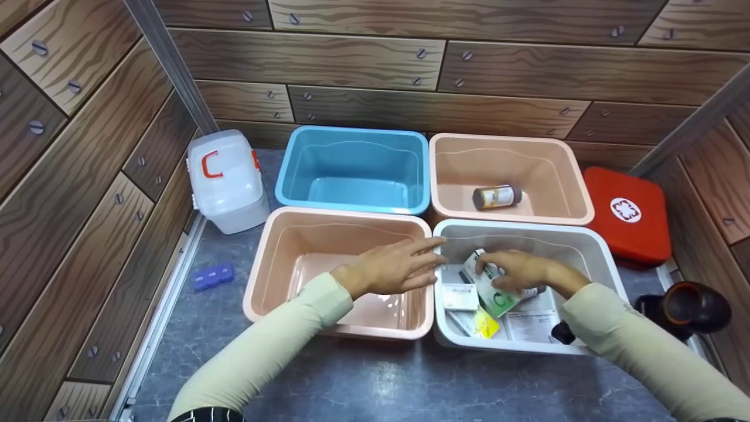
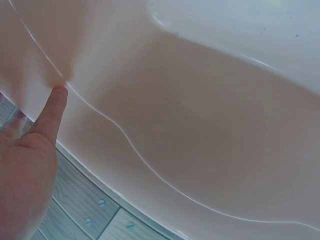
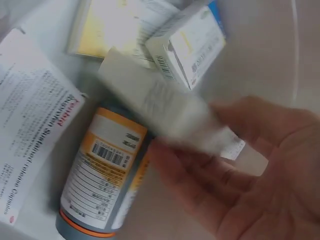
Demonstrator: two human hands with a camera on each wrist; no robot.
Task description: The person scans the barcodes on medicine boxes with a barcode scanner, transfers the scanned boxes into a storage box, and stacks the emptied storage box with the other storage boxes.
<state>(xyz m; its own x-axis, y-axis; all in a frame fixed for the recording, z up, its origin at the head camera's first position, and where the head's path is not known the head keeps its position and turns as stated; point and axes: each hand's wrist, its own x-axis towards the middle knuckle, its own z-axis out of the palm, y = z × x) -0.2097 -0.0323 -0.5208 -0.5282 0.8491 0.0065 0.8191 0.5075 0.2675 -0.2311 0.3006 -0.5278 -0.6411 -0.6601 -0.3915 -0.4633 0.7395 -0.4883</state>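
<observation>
My right hand [image 1: 517,269] reaches into the white bin [image 1: 527,228] and pinches a white and green medicine box [image 1: 494,293] between thumb and fingers. In the right wrist view that medicine box [image 3: 160,102] is tilted and blurred by motion. Just under it lies a dark bottle [image 3: 102,172] with an orange and white label. A small white box [image 1: 460,297], a yellow and white box [image 1: 481,323] and a flat printed box [image 1: 532,324] lie around it. My left hand [image 1: 394,266], fingers extended, is over the front peach bin [image 1: 337,215], its fingertips near the white bin's rim.
Behind stand a blue bin [image 1: 357,196] and another peach bin [image 1: 504,140] with a brown bottle [image 1: 497,197] inside. On the left are a clear case [image 1: 228,176] and a purple pill organizer [image 1: 213,276]; on the right, a red first-aid case [image 1: 630,217] and a black object [image 1: 694,308].
</observation>
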